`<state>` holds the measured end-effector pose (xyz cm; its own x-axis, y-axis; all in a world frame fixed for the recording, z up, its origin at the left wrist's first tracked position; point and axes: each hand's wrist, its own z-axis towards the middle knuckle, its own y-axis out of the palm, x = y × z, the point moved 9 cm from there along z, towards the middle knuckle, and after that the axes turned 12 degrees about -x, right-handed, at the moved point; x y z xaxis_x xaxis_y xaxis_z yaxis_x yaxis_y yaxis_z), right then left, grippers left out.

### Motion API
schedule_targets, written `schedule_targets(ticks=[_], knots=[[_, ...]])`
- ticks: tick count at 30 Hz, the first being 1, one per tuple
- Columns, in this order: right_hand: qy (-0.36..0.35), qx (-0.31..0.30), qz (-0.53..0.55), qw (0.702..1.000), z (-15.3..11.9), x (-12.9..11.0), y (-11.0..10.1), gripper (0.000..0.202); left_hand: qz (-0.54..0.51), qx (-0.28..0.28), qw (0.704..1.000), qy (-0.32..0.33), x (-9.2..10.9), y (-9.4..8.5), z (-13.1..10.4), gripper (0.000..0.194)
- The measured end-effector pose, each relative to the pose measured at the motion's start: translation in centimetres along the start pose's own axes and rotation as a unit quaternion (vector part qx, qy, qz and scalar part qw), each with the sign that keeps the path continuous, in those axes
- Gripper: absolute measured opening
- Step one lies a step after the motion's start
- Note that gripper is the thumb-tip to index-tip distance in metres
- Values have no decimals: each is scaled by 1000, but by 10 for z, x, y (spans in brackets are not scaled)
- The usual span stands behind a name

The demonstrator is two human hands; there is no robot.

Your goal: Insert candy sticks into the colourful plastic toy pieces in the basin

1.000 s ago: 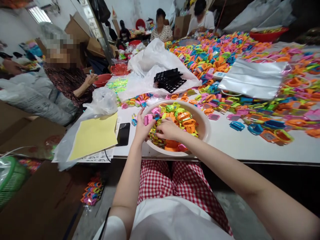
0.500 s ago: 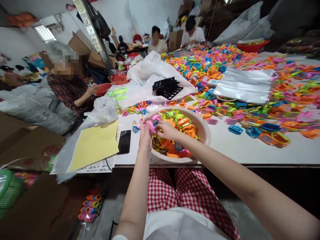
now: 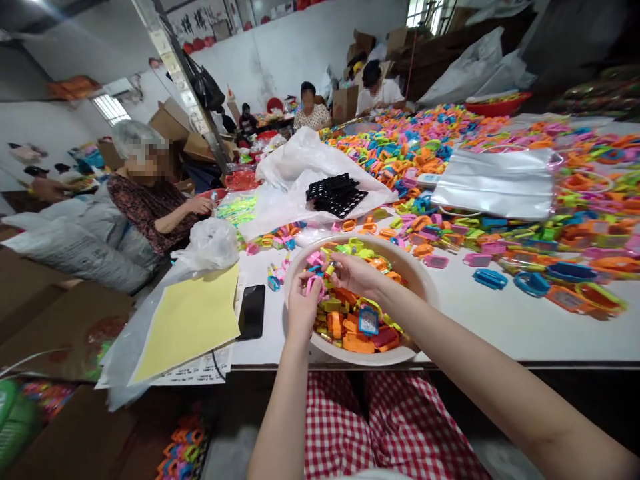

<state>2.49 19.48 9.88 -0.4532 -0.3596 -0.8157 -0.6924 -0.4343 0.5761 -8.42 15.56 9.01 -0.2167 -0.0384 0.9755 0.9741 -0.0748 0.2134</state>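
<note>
A wide pale basin full of colourful plastic toy watches stands at the table's near edge. Over its left rim, my left hand is closed around a pink toy watch. My right hand reaches across the basin from the right, its fingers pinched at a small yellow piece close to the left fingertips. Part of that piece is hidden by the fingers. Below both hands lie orange, yellow and blue toy watches, one with a blue square face.
Left of the basin lie a black phone and a yellow sheet. Behind are a white plastic bag, black grid trays and a big heap of toy watches. A silver pouch rests at right. Several people sit around.
The view has tilted up slightly, so the table appears lower. My right hand has drawn a little away from the left, and the yellow piece now shows at its fingertips. The left keeps the pink watch.
</note>
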Motion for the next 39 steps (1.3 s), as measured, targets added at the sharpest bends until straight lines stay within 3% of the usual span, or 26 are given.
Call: schedule_targets(ticks=[5, 14, 22, 31, 39], knots=[[-13, -44, -4, 999, -3, -5, 12, 40, 6, 7, 1000, -5, 1, 0, -1, 36], [5, -27, -71, 997, -2, 6, 11, 41, 49, 3, 999, 1, 1, 1, -1, 33], [-61, -36, -116, 991, 0, -3, 14, 45, 109, 8, 992, 64, 14, 0, 0, 19], [-97, -1, -157, 983, 2, -4, 9, 46, 118, -31, 990, 64, 8, 7, 3, 22], [-205, 118, -269, 934, -18, -22, 13, 41, 133, -33, 986, 92, 19, 9, -2, 25]])
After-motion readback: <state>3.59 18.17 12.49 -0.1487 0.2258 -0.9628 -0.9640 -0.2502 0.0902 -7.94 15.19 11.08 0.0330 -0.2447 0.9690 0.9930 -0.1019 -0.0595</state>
